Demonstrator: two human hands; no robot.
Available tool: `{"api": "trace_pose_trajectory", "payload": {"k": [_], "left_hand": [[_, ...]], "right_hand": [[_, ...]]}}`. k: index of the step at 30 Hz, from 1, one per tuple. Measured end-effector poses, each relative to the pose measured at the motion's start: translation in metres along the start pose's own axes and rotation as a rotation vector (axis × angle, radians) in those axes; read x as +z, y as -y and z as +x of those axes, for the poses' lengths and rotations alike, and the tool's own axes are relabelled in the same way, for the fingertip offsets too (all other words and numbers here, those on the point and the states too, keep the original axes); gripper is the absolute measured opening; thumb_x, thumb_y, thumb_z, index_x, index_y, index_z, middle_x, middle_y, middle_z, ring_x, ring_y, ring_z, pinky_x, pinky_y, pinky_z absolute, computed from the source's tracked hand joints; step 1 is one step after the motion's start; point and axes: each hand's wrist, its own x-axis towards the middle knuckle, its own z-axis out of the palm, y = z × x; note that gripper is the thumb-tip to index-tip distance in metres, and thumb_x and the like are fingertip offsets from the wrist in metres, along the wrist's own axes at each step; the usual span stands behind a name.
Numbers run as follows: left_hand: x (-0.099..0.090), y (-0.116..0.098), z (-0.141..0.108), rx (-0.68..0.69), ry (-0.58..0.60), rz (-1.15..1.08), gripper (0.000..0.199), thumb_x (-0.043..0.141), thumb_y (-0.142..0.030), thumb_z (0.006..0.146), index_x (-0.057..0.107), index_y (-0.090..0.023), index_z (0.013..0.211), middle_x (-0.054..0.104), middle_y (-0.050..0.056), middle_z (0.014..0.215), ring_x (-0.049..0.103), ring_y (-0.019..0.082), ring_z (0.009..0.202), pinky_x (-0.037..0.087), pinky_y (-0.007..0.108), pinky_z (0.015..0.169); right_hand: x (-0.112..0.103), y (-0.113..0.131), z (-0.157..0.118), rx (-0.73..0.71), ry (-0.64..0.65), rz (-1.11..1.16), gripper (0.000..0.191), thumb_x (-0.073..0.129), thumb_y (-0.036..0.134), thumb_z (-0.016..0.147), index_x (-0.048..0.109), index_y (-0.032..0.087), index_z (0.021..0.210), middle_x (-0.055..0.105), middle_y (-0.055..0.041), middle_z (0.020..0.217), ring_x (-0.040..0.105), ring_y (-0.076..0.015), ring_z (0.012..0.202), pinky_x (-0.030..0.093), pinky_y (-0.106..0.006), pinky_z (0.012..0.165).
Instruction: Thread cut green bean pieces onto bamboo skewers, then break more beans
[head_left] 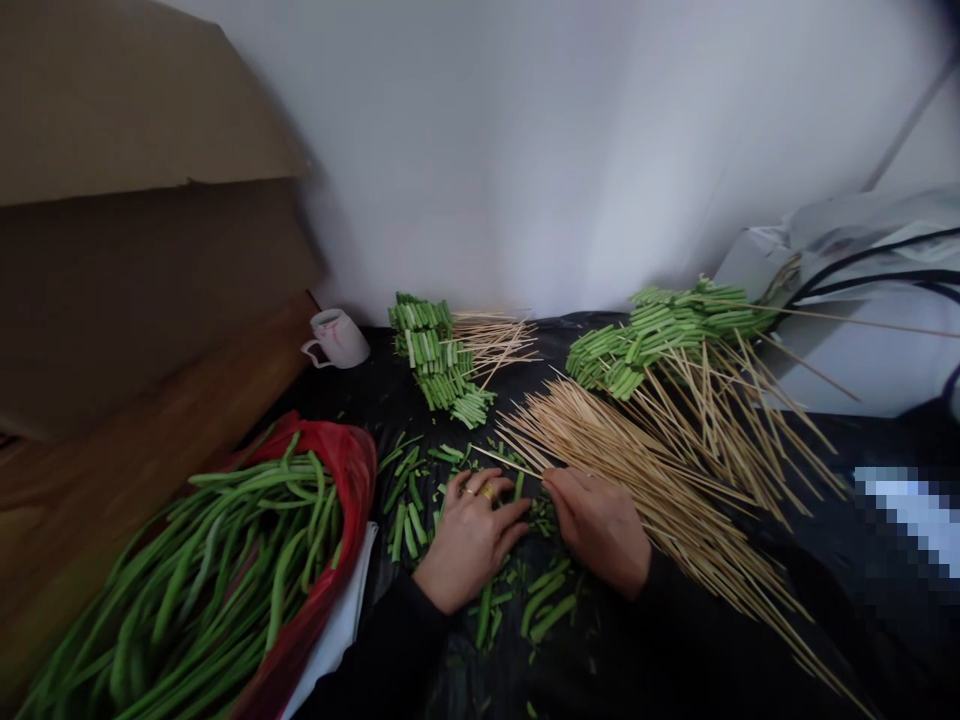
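My right hand (602,527) is closed on a bamboo skewer (508,461), whose tip points left above the other hand's fingers. My left hand (466,541), palm down with rings on it, reaches over cut green bean pieces (409,528); its thumb and fingers are apart, and its fingertips are partly hidden. More cut pieces (550,600) lie below, between my wrists. Right beside my right hand spreads a big pile of bare skewers (637,455). Bean pieces threaded on skewers are stacked in one bundle (431,350) and a second bundle (667,330) farther back.
A red plastic bag (358,465) full of long green beans (202,570) stands at the left. Behind it are a white mug (339,338) and a large cardboard box (142,270). Black plastic sheeting (367,390) covers the surface. A white box (832,345) stands at the right.
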Motion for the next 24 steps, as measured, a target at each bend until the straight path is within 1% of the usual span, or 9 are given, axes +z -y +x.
{"api": "trace_pose_trajectory", "payload": {"k": [2,5,9,13,15,18,19,21,24], "left_hand": [[0.003,0.000,-0.001,0.007,0.009,-0.001,0.024,0.060,-0.031,0.089,0.069,-0.029,0.111,0.068,0.006,0.116,0.050,0.028,0.124,0.029,0.053,0.105],[0.005,0.003,-0.003,-0.011,-0.057,-0.060,0.018,0.057,-0.025,0.090,0.071,-0.025,0.102,0.071,0.005,0.108,0.055,0.025,0.118,0.032,0.049,0.104],[0.002,0.010,-0.002,-0.081,-0.265,-0.198,0.009,0.065,-0.024,0.085,0.072,-0.021,0.089,0.072,0.006,0.097,0.060,0.024,0.105,0.042,0.043,0.093],[-0.006,0.014,-0.001,-0.236,-0.437,-0.372,0.004,0.069,-0.023,0.081,0.069,-0.020,0.077,0.071,0.005,0.089,0.063,0.021,0.091,0.046,0.038,0.086],[-0.010,0.016,-0.001,-0.362,-0.511,-0.539,0.005,0.070,-0.023,0.079,0.066,-0.020,0.079,0.069,0.003,0.085,0.064,0.019,0.085,0.048,0.034,0.082],[-0.015,0.019,0.000,-0.530,-0.587,-0.952,0.021,0.076,-0.022,0.072,0.064,-0.018,0.088,0.069,0.002,0.084,0.065,0.017,0.082,0.050,0.030,0.079],[-0.016,0.020,0.000,-0.573,-0.583,-1.110,0.025,0.078,-0.022,0.071,0.065,-0.017,0.091,0.070,0.002,0.086,0.066,0.016,0.083,0.051,0.029,0.079],[-0.019,0.022,0.000,-0.646,-0.524,-1.405,0.030,0.079,-0.022,0.070,0.068,-0.015,0.097,0.072,0.005,0.090,0.067,0.016,0.086,0.051,0.026,0.079],[-0.023,0.024,0.000,-0.716,-0.440,-1.696,0.033,0.078,-0.019,0.072,0.071,-0.015,0.104,0.073,0.005,0.093,0.066,0.013,0.084,0.051,0.021,0.074]], "right_hand": [[0.000,0.000,0.000,0.002,0.001,0.010,0.022,0.042,0.014,0.096,0.063,0.018,0.092,0.065,-0.0021,0.077,0.059,-0.0128,0.070,0.032,-0.026,0.062],[-0.001,0.000,0.001,0.008,-0.004,0.009,0.023,0.041,0.017,0.097,0.063,0.018,0.090,0.064,-0.0018,0.075,0.058,-0.0132,0.068,0.032,-0.026,0.062],[-0.003,0.001,0.001,0.000,-0.042,0.015,0.025,0.041,0.019,0.098,0.064,0.018,0.089,0.064,-0.0018,0.074,0.059,-0.0130,0.067,0.034,-0.025,0.063],[-0.005,0.002,0.001,-0.020,-0.113,0.047,0.023,0.042,0.018,0.097,0.065,0.018,0.098,0.067,-0.0036,0.079,0.062,-0.0135,0.073,0.039,-0.024,0.067],[-0.005,0.003,-0.001,-0.044,-0.152,0.046,0.024,0.042,0.015,0.096,0.064,0.017,0.107,0.068,-0.0043,0.081,0.062,-0.0142,0.075,0.040,-0.025,0.068],[-0.006,0.003,-0.003,-0.084,-0.171,0.042,0.030,0.041,0.012,0.095,0.062,0.017,0.116,0.066,-0.0034,0.078,0.062,-0.0142,0.072,0.041,-0.026,0.067],[-0.006,0.003,-0.004,-0.097,-0.169,0.040,0.031,0.040,0.012,0.095,0.062,0.017,0.117,0.065,-0.0030,0.076,0.061,-0.0141,0.070,0.041,-0.026,0.066],[-0.006,0.004,-0.006,-0.121,-0.164,0.023,0.033,0.040,0.011,0.094,0.063,0.017,0.117,0.063,-0.0026,0.073,0.059,-0.0140,0.066,0.040,-0.027,0.064],[-0.004,0.004,-0.008,-0.154,-0.164,-0.018,0.034,0.040,0.010,0.093,0.064,0.016,0.116,0.061,-0.0027,0.072,0.057,-0.0143,0.064,0.038,-0.028,0.061]]}}
